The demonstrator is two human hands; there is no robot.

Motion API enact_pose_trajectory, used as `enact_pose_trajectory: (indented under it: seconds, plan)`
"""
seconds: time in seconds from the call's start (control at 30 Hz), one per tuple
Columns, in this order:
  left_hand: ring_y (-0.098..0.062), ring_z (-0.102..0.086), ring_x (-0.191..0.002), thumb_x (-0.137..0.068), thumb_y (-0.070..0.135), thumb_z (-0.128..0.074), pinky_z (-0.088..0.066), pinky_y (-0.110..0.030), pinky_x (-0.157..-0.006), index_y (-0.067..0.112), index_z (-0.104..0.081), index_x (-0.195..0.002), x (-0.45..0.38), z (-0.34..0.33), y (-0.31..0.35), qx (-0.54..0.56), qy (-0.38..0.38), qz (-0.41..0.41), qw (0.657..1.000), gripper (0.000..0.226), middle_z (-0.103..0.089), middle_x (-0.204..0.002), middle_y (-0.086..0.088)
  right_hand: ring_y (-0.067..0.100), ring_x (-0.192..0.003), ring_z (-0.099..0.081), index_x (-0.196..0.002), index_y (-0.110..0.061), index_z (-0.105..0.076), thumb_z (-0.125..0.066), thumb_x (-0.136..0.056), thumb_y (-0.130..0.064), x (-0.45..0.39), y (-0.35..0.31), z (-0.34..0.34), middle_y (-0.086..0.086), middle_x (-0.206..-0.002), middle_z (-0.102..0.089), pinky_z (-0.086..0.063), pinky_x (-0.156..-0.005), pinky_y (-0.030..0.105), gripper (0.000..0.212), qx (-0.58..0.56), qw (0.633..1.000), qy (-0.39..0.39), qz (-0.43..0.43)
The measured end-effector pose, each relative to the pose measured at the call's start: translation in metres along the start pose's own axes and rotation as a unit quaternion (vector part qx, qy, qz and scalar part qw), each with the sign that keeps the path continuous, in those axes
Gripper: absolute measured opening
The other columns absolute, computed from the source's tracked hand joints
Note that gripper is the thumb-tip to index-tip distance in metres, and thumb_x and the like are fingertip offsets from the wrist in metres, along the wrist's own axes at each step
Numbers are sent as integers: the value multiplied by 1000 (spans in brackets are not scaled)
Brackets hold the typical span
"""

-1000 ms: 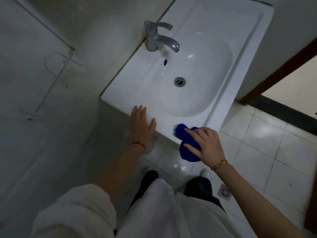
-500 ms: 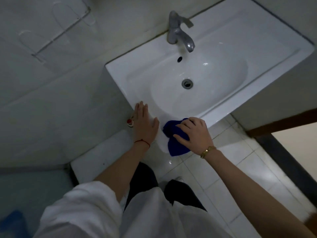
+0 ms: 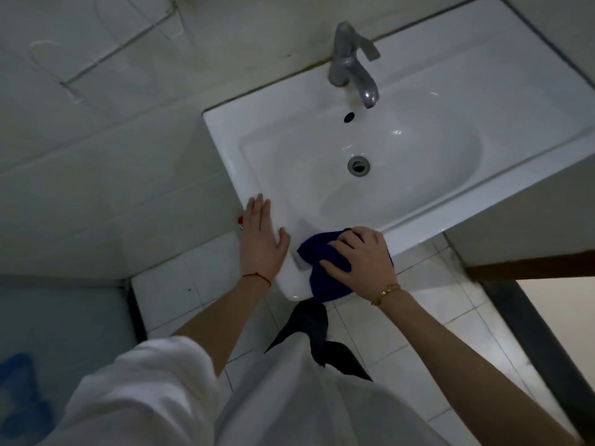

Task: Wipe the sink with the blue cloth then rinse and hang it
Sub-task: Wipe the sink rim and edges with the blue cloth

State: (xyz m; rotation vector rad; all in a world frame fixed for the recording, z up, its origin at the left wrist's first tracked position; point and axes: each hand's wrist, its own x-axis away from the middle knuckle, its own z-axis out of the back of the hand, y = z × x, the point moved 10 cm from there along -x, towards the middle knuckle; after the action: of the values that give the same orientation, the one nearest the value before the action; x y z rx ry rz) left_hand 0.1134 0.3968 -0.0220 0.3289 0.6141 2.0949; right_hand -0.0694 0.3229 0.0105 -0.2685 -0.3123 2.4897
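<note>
The white sink [image 3: 434, 204] juts from the wall with its near corner towards me. A bunched blue cloth [image 3: 317, 257] lies over the front rim at that corner and hangs down its outer face. My right hand [image 3: 357, 262] grips the cloth from above, fingers curled into it. Flat on the rim just left of the cloth rests my left hand [image 3: 260, 239], fingers straight. A grey metal faucet [image 3: 351, 64] stands at the back of the basin above the round drain [image 3: 358, 164]. No water runs.
A thin wire rack [image 3: 122, 49] is fixed to the tiled wall at upper left. A small red object [image 3: 240, 219] peeks from behind my left hand. White floor tiles lie below, a dark door threshold [image 3: 531, 333] at right, something blue [image 3: 19, 391] at lower left.
The view has swung so the sink sits more to the right. My right hand has slid the cloth along the front rim towards the near corner. My left hand stays on the rim.
</note>
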Motion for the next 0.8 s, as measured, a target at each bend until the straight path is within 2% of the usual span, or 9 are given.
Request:
enact_pose_trajectory:
  seconds: [0.13,0.27,0.37,0.5,0.57,0.7,0.8]
  plan:
    - [-25,-14,-151,-99,35,-36,-26,-52,-119,0,-28,-152,0,4,3,3,18,-10,1000,63,-23,-161,-14,24,-100,-56,-102,-21,-71,-43,-90,-59,0,37,11,-4,-99,-67,-33,-90,35,49,10,999,-2,33]
    - [-26,-15,-151,-99,32,-38,-25,-52,-120,0,-32,-150,2,6,7,15,31,-13,999,61,-25,-161,-14,28,-101,-55,-93,-18,-73,-45,-88,-58,0,97,34,-1,-97,-69,-34,-89,38,49,24,998,38,-49]
    - [-27,-15,-151,-99,31,-37,-24,-50,-121,-1,-33,-150,2,8,7,14,34,-7,999,60,-25,-160,-14,27,-99,-55,-89,-20,-72,-47,-86,-60,-7,89,28,-2,-94,-68,-37,-86,39,48,36,996,16,-79]
    - [-25,-14,-152,-100,26,-39,-21,-40,-123,0,-32,-150,2,7,10,-3,41,-19,999,57,-24,-161,-13,24,-100,-56,-97,-25,-71,-51,-82,-67,-10,33,3,-5,-97,-66,-39,-87,40,49,3,999,-43,14]
    - [-24,-14,-152,-100,21,-42,-20,-39,-123,1,-31,-151,5,7,12,-5,46,-7,999,56,-25,-161,-11,23,-102,-55,-102,-25,-70,-52,-81,-67,-10,26,-1,-7,-98,-65,-38,-89,39,50,-14,996,-57,62]
    - [-28,-25,-148,-96,14,-49,-25,-45,-121,-1,-38,-147,18,-4,40,-26,50,-16,998,54,-40,-152,-16,21,-104,-53,-111,-26,-67,-45,-83,-71,-5,53,4,-8,-104,-64,-33,-91,36,58,-23,986,-89,136]
    - [-32,-36,-141,-95,12,-54,-24,-45,-121,-3,-44,-143,33,-17,59,-62,66,1,996,51,-49,-144,-19,21,-107,-48,-116,-25,-65,-38,-83,-73,-3,97,20,-6,-109,-64,-31,-92,36,64,-6,984,-92,149]
